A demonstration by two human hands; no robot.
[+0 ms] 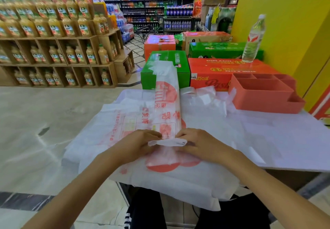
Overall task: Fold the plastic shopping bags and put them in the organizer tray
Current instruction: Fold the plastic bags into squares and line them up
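A thin white plastic bag [178,184] hangs over the near edge of the white table [285,139]. On top, the left hand [137,143] and right hand [201,143] pinch the near end of a long, narrow folded bag [167,104] (crinkly, with red print). The smooth pink organizer tray [264,95] sits far right, holding no bags.

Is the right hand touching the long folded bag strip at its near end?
Touching. The head view shows the right hand pinching the folded bag strip at its near end, opposite the left hand.
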